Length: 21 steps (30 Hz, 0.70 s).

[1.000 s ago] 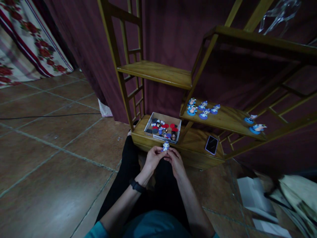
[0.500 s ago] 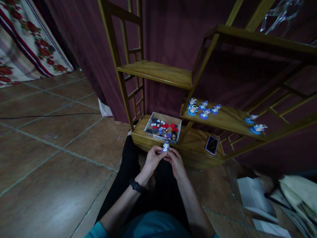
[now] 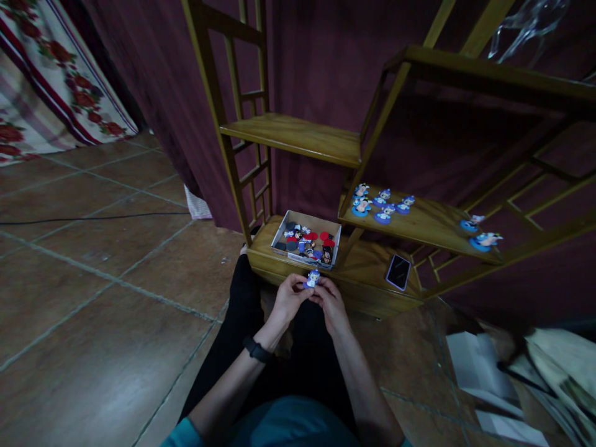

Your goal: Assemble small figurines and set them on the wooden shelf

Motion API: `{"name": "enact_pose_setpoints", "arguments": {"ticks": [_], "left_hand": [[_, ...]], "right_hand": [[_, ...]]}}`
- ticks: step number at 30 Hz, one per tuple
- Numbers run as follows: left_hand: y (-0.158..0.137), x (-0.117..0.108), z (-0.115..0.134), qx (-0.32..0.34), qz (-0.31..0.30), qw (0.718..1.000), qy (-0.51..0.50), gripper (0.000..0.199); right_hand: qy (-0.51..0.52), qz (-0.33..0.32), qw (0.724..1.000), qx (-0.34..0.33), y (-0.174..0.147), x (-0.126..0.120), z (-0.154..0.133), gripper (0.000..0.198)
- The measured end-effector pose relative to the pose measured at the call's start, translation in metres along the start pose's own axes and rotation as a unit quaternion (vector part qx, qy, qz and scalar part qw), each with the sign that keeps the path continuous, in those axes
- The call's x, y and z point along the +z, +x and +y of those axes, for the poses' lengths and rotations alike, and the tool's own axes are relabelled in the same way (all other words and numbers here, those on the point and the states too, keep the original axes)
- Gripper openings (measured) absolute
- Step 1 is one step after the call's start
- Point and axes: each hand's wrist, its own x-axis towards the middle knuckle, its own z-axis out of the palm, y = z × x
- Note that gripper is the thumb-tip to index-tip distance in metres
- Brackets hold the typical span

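Between my hands, just in front of the low shelf, is a small purple and white figurine (image 3: 312,279) on a purple base. My left hand (image 3: 290,295) pinches its base from the left, thumb and fingers closed. From the right, my right hand (image 3: 330,300) closes its fingertips on the same figurine. Right behind it a shallow cardboard box (image 3: 336,239) holds several loose figurines and red, black and purple discs. On the raised shelf to the right, several purple figurines (image 3: 385,213) and blue-based figurines (image 3: 485,241) stand in groups.
A wooden shelf unit (image 3: 298,136) rises ahead against a dark red curtain (image 3: 321,56). A phone (image 3: 398,272) lies on the low shelf at right. A clear glass ornament (image 3: 526,28) sits top right. White boxes (image 3: 479,369) lie on the tiled floor at right.
The figurine has tilted and turned slightly to the right between my fingers. My hands have barely moved; everything else stays put.
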Motion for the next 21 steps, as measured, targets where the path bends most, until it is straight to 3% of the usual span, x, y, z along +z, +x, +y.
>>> {"name": "enact_pose_setpoints", "arguments": {"ticks": [21], "left_hand": [[0.0009, 0.0019, 0.0012, 0.024, -0.022, 0.998, 0.055, 0.028]], "right_hand": [[-0.015, 0.015, 1.000, -0.002, 0.0014, -0.0036, -0.0014, 0.023]]}}
